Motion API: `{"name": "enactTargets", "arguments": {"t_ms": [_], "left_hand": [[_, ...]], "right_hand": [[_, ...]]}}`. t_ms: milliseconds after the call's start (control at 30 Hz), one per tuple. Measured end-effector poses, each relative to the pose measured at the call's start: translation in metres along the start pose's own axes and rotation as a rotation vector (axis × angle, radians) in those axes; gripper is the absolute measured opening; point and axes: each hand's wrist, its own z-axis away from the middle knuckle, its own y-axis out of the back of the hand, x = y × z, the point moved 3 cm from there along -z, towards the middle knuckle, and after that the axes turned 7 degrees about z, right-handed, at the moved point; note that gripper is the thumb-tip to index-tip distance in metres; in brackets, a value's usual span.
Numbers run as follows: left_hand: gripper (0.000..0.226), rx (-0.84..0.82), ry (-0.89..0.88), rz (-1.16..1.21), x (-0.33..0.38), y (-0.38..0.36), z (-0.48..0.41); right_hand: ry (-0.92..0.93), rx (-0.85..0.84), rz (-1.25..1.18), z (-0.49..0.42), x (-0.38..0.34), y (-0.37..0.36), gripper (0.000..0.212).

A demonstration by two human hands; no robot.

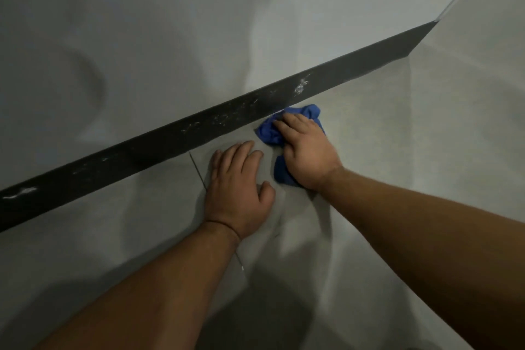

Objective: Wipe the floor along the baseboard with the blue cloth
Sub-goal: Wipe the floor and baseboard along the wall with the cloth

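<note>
A crumpled blue cloth (270,133) lies on the grey tiled floor (397,136), its far edge touching the dark baseboard (199,131). My right hand (308,153) presses down on the cloth and covers most of its middle. Just to the left, my left hand (240,190) rests flat on the bare floor with fingers spread, holding nothing. The baseboard runs diagonally from lower left to upper right and carries white scuff marks.
A pale wall (170,23) rises above the baseboard. At the upper right the baseboard ends at a corner (420,40) where a second wall starts. A tile joint (199,170) runs under my left hand.
</note>
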Motion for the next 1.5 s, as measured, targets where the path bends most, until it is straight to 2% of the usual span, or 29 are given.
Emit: {"name": "enactTargets", "arguments": {"t_ms": [133,233,433,567,667,767,900,967,1033,1100,1133,1333,1500], "left_hand": [[0.059,0.104,0.041,0.057,-0.030,0.021,0.032],[0.059,0.143,0.087,0.045,-0.061,0.035,0.059],[0.059,0.117,0.090,-0.017,-0.073,0.039,0.072],[0.061,0.068,0.084,-0.061,-0.072,0.035,0.070],[0.061,0.074,0.082,-0.080,-0.073,0.035,0.071],[0.061,0.069,0.084,-0.082,-0.074,0.033,0.069],[0.060,0.084,0.067,-0.101,-0.075,0.033,0.071],[0.060,0.095,0.058,-0.097,-0.075,0.033,0.070],[0.059,0.099,0.050,-0.102,-0.075,0.032,0.069],[0.058,0.093,0.049,-0.114,-0.076,0.031,0.069],[0.058,0.088,0.049,-0.121,-0.077,0.031,0.069],[0.059,0.078,0.058,-0.125,-0.078,0.028,0.068],[0.058,0.092,0.054,-0.119,-0.077,0.029,0.068]], "right_hand": [[-0.119,0.099,-0.010,-0.003,0.010,0.005,0.047],[-0.193,0.063,0.048,-0.012,-0.013,-0.001,0.046],[-0.043,0.046,0.059,-0.002,-0.094,-0.023,0.050],[0.060,0.080,-0.037,0.004,-0.104,-0.022,0.051],[-0.075,0.205,-0.020,0.015,-0.079,-0.011,0.051],[-0.236,0.288,0.048,0.023,-0.046,-0.002,0.040],[-0.461,0.299,-0.216,0.003,-0.009,0.011,0.034],[-0.667,0.360,-0.395,-0.010,0.007,0.021,0.032],[-0.896,0.478,-0.680,-0.023,0.021,0.029,0.029],[-0.988,0.544,-0.982,-0.036,0.028,0.036,0.032],[-0.970,0.555,-1.055,-0.043,0.028,0.041,0.033],[-0.791,0.587,-1.081,-0.055,-0.008,0.045,0.027],[-0.732,0.551,-1.106,-0.053,-0.046,0.024,0.028]]}}
